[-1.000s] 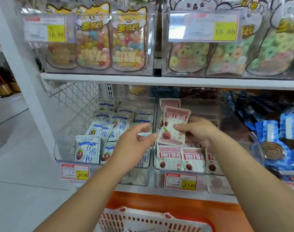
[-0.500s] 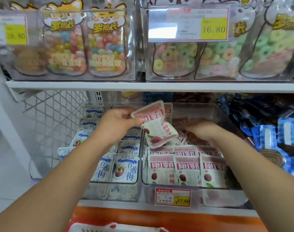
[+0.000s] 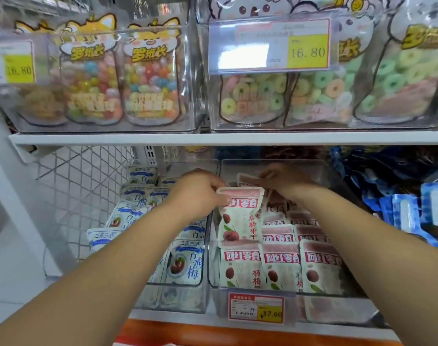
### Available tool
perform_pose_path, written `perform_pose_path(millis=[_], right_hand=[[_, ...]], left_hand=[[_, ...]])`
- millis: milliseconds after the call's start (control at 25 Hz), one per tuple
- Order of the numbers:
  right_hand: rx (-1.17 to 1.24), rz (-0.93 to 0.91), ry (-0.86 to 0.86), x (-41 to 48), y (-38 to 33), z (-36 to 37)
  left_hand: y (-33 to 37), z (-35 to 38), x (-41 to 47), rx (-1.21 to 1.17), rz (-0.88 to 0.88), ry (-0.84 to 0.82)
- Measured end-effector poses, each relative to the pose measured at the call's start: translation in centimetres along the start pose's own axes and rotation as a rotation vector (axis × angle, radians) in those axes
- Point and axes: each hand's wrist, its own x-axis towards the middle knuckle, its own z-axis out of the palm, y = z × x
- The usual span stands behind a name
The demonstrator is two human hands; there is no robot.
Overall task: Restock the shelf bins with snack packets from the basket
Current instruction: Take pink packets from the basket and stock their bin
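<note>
Nearest you, the clear bin (image 3: 288, 293) behind the yellow-and-red price label (image 3: 256, 308) is showing a front row of red-and-white packets (image 3: 280, 268) standing upright, with more rows stacking up behind them. The basket is not showing in this view, so you are working with what you already have in your hands.

Just above that front row, your left hand (image 3: 198, 193) is pinching the top left corner of one bayberry packet (image 3: 240, 216), which is hanging upright over the left side of the bin, its lower edge reaching down to the front row. So you are in the placing step, not the fetching step.

Further in, your right hand (image 3: 285, 181) is reaching over the back rows, its fingers lying on another pink packet (image 3: 248, 179). The blur is hiding whether it is gripping that packet or only pushing it back.

Judging from this, the next move is calling for a gap. Ease the back rows rearward, then lower the held packet straight down into the left column, facing forward.

The blue-and-white plum packets (image 3: 188, 265) in the neighbouring bin are sitting just left of it. Above, the white shelf (image 3: 213, 138) is carrying bags of coloured candy (image 3: 150, 78).
</note>
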Motion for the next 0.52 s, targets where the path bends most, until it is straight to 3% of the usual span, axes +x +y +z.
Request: perform_pose_path(millis=[120, 240, 400, 520], right_hand=[[0.103, 0.074, -0.055, 0.9, 0.6, 1.8], [0.302, 0.237, -0.115, 1.4, 1.5, 3.3], [0.52, 0.307, -0.104, 2.5, 1.9, 3.7], [0.519, 0.307, -0.122, 2.2, 2.0, 4.0]], left_hand=[[0.9, 1.0, 1.3, 0.455, 0.015, 0.048], [1.4, 2.1, 1.9, 0.592, 0.006, 0.061], [1.5, 1.8, 2.7, 0.514, -0.025, 0.0], [0.4, 1.5, 3.5, 0.186, -0.116, -0.103]])
